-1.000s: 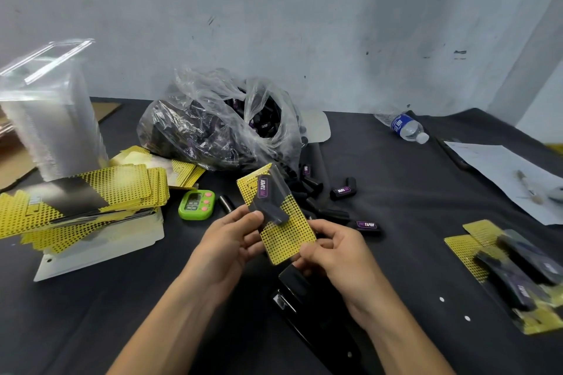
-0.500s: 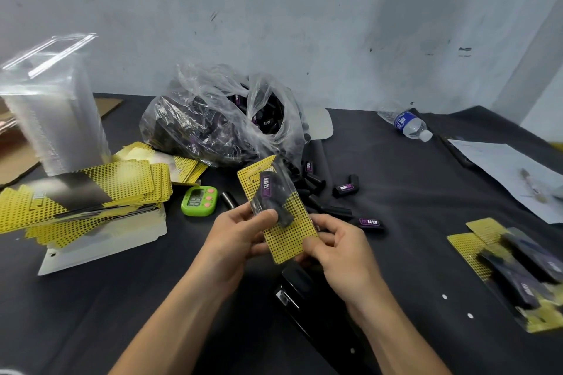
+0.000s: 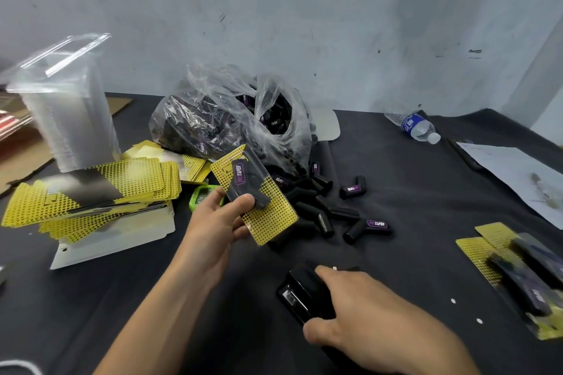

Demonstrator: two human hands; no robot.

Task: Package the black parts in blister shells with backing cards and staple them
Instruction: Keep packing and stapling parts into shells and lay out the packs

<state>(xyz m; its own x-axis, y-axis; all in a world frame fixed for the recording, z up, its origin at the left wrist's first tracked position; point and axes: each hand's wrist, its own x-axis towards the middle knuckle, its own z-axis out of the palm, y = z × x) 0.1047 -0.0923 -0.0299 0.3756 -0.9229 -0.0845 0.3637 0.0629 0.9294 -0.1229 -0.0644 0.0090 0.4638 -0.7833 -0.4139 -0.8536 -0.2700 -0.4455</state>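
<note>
My left hand pinches an assembled pack: a yellow dotted backing card under a clear blister shell with a black part inside, held tilted above the table. Lower down, my right hand grips the black stapler that lies on the dark cloth. Loose black parts are scattered behind the pack, spilling from a clear plastic bag full of them. A pile of yellow backing cards lies at the left, next to a tall stack of clear blister shells.
Finished packs lie at the right edge. A green timer sits behind my left hand. A water bottle and a white paper sheet are at the back right. White card blanks lie under the yellow pile.
My right hand let go of the pack and dropped down onto the stapler. My left hand alone now holds the pack, lifted slightly up and to the left.
</note>
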